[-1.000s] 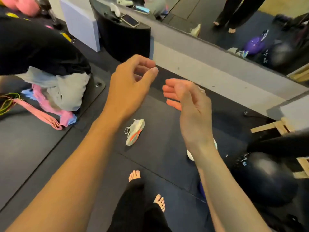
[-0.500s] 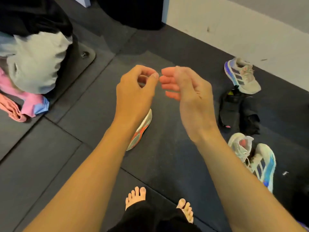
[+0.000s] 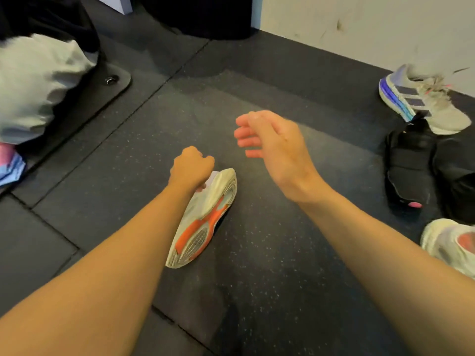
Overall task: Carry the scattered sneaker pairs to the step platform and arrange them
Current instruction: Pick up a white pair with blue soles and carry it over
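a moment ago both hands hung empty; now the left hand (image 3: 191,169) has dropped, its grip clamped on the far end of the white-and-orange sneaker (image 3: 205,219), so the first pick-up looks begun. the right hand (image 3: 270,145) hovers, fingers apart, empty. the sneaker lies on its side in the middle of the floor (image 3: 257,291), sole facing right, long axis running wall edge to near edge, toe apparently nearest.

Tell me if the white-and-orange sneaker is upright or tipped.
Tipped on its side: the sneaker shows its orange-marked sole to the camera, and the left hand grips its upper.
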A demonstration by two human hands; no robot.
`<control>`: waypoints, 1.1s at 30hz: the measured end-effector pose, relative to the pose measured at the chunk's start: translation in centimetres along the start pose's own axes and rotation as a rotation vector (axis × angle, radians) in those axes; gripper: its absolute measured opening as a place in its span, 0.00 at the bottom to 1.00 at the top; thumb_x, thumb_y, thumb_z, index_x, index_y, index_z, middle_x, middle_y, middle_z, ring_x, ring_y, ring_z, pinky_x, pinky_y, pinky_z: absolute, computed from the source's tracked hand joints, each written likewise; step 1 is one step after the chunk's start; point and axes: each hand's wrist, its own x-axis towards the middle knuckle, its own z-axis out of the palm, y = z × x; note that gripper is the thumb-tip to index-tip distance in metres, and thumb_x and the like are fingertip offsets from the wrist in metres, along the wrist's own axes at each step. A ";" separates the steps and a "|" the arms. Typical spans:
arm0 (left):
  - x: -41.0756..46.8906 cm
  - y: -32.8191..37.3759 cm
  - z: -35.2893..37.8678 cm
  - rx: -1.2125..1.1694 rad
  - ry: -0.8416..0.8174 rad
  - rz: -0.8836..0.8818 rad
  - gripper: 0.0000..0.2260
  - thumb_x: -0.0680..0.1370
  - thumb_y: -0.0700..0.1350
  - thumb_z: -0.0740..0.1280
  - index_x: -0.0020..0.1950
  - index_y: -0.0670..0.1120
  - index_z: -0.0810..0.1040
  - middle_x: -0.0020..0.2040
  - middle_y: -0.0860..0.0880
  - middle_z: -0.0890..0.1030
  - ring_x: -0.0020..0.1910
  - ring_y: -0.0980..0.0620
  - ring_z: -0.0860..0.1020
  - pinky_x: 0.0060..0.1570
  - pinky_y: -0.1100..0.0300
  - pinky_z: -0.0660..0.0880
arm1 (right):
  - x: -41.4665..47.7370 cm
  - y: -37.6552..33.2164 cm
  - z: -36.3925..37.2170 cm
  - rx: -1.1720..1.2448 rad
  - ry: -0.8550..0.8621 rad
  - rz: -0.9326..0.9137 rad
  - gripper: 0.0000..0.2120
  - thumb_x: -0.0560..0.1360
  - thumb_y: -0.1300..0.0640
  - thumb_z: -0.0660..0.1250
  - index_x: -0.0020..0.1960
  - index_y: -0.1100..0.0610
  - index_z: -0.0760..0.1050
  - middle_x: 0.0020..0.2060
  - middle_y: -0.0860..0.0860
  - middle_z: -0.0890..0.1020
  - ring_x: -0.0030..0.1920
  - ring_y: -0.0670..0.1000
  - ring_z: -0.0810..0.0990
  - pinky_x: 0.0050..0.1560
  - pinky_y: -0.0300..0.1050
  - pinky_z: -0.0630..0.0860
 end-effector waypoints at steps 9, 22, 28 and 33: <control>0.9 0.0 3.3 0.013 -0.250 -0.217 0.10 0.76 0.48 0.69 0.42 0.45 0.71 0.51 0.43 0.71 0.30 0.48 0.72 0.18 0.65 0.70 | -2.7 0.1 -1.5 0.039 0.068 0.065 0.11 0.79 0.52 0.59 0.46 0.53 0.79 0.40 0.48 0.82 0.41 0.46 0.80 0.48 0.47 0.77; -6.2 9.2 11.8 0.766 -0.480 0.833 0.13 0.74 0.45 0.71 0.58 0.46 0.79 0.51 0.47 0.81 0.53 0.43 0.78 0.48 0.57 0.71 | -4.3 1.1 -9.1 0.086 0.410 0.139 0.09 0.79 0.56 0.61 0.49 0.58 0.79 0.42 0.52 0.82 0.41 0.49 0.80 0.49 0.52 0.77; -7.7 8.0 15.8 1.094 -0.563 0.839 0.17 0.80 0.50 0.62 0.69 0.50 0.71 0.61 0.46 0.79 0.57 0.43 0.78 0.55 0.52 0.74 | -5.3 4.7 -11.8 0.032 0.535 0.255 0.08 0.77 0.55 0.61 0.42 0.51 0.77 0.44 0.53 0.82 0.50 0.55 0.81 0.56 0.61 0.76; -8.9 7.4 17.8 1.263 -0.607 0.834 0.31 0.71 0.64 0.69 0.68 0.49 0.70 0.61 0.48 0.78 0.57 0.42 0.78 0.50 0.51 0.74 | -6.6 7.8 -13.8 -0.044 0.561 0.333 0.08 0.77 0.52 0.60 0.51 0.51 0.77 0.47 0.49 0.81 0.51 0.51 0.79 0.57 0.59 0.76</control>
